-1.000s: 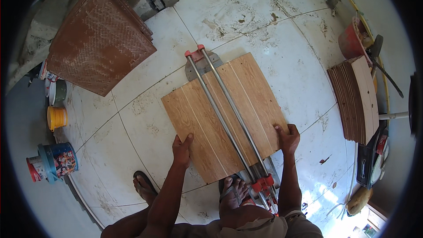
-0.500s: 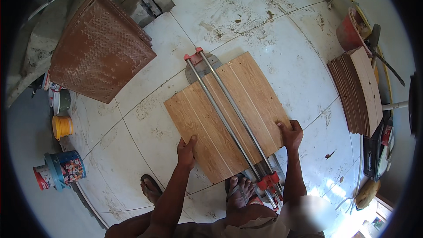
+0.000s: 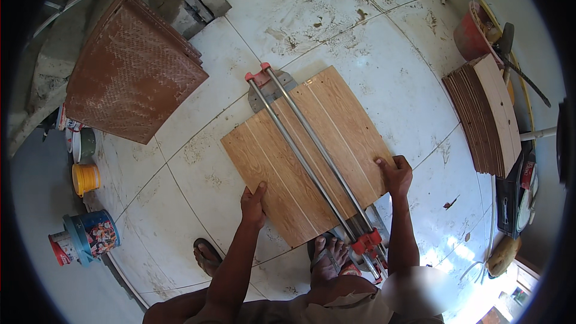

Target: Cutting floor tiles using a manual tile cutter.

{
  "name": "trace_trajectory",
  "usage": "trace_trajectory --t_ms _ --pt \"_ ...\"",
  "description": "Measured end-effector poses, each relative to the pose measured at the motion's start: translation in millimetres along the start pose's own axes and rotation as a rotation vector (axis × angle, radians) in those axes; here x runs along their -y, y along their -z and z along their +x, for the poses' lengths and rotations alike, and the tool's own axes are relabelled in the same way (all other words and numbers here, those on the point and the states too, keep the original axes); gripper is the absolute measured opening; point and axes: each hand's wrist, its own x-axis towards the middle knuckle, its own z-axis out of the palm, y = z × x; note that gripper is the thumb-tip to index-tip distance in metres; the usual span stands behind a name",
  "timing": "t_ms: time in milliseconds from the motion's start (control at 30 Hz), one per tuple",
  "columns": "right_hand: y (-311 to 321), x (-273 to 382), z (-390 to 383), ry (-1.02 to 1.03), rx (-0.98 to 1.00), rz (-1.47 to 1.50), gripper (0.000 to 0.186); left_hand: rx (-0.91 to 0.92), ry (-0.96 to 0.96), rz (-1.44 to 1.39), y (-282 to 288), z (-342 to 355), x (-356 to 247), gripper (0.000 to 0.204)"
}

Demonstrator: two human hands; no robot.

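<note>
A square wood-look tile (image 3: 354, 126), pale brown with plank lines, lies askew on a manual tile cutter (image 3: 259, 77) on the floor. The cutter's two steel rails run over the tile; its red carriage (image 3: 366, 242) sits at the near end, beside my sandalled foot. On the tile's left edge my left hand (image 3: 252, 209) is closed, thumb on top and fingers hidden below. My right hand (image 3: 398, 177) grips the right edge the same way.
Brown tiles (image 3: 135, 72) are stacked at the far left, near concrete blocks. Along the left wall stand a yellow container (image 3: 86, 179) and a blue bucket (image 3: 99, 234). At right are more stacked tiles (image 3: 498, 108), a red bucket (image 3: 470, 33) and a black case (image 3: 511, 195).
The view has shifted slightly. Both hands keep their hold on the tile, which stays in about the same place on the cutter, and the carriage remains at the near end.
</note>
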Motion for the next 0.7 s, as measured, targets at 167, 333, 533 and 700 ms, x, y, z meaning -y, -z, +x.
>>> trace_trajectory --t_ms 167,333,533,700 --pt "4 7 0 0.015 0.009 -0.011 0.055 -0.026 0.050 -0.041 -7 -2 -6 0.049" --pt "7 10 3 -0.027 0.042 -0.014 0.059 -0.012 0.047 -0.046 -7 -2 -8 0.048" --pt "6 10 -3 -0.033 0.060 -0.022 0.065 0.011 0.057 -0.061 -2 -6 -7 0.048" --pt "5 6 -5 -0.024 0.052 -0.070 0.069 0.052 0.038 0.022 4 2 -6 0.060"
